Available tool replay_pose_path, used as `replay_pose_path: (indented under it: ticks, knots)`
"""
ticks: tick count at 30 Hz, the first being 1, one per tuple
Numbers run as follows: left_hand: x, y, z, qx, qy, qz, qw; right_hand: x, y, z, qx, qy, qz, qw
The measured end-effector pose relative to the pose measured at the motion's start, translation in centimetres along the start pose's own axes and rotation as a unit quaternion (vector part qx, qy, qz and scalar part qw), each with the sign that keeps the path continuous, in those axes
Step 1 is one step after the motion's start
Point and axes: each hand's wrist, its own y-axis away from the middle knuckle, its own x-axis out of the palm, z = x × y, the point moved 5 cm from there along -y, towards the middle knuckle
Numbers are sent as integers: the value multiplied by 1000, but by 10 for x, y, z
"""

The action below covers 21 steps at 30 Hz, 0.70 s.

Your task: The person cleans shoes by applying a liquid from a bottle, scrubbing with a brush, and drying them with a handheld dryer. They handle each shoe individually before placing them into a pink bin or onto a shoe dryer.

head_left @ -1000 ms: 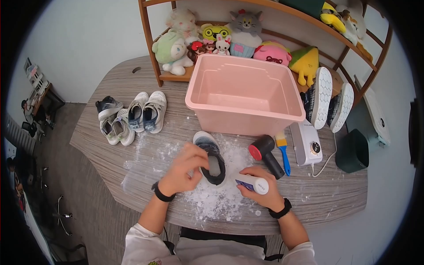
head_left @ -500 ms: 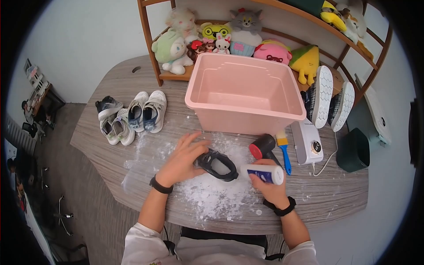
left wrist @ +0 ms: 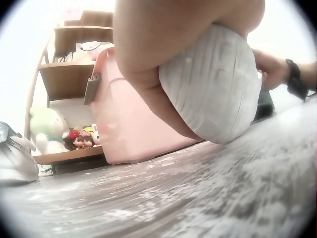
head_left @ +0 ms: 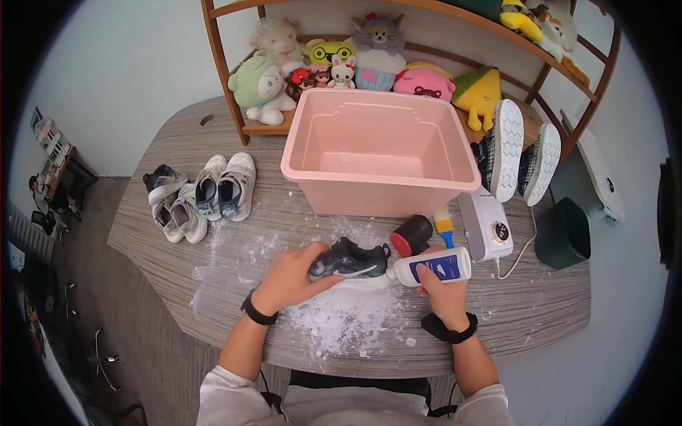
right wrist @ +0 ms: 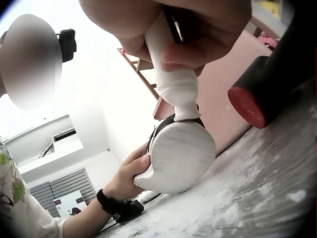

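Note:
My left hand (head_left: 293,275) grips a dark grey sneaker (head_left: 355,257) by its toe, thumb on the near side and fingers on the far side. The sneaker lies sideways over the powdery desk, heel toward the right. In the left wrist view its white sole (left wrist: 213,89) shows at the toe end. My right hand (head_left: 444,298) holds a white bottle (head_left: 433,268) with a blue label, lying nearly level. The bottle's narrow applicator end meets the sneaker's heel edge; in the right wrist view this white tip (right wrist: 186,109) sits right at the heel's rim.
White residue (head_left: 344,323) covers the desk's middle. Behind stands a pink bin (head_left: 383,195). A black hair dryer (head_left: 412,234) with a red end, a brush (head_left: 444,227) and a white appliance (head_left: 486,231) bearing checkered shoes are at right. Several other shoes (head_left: 234,188) stand left.
My left hand has taken hold of the sneaker's toe and turned it, heel swinging right and its side now showing. My right hand has brought the bottle up to the heel.

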Motion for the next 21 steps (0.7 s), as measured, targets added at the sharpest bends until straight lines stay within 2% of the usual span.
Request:
replay_pose_path:
  ticks: [2,4,7,11,13,14,16,17,19,21]
  knots:
    - [1,0,0,-4,1,-3,1000,1,4,1,-9,3,4,1000]
    - [1,0,-1,20,-9,-35,999,5,7,8,-74,49,16,996]
    - [2,1,-2,-22,-5,-3,1000,7,7,7,-98,74,16,992]
    - [1,2,-1,-4,31,-7,999,9,6,6,-116,80,7,990]
    - [-3,1,-8,17,82,52,995,10,5,9,-193,149,12,970]
    - [-4,0,-8,17,82,52,995,11,5,9,-194,149,12,970]
    - [-3,1,-12,65,49,80,993,14,5,12,-226,179,10,958]
    - [-2,1,-12,65,49,79,993,14,4,14,-226,180,10,957]
    - [0,1,-9,45,54,73,995,19,8,24,-286,261,7,922]
    - [0,2,-10,41,60,59,996,23,11,26,-303,255,19,918]
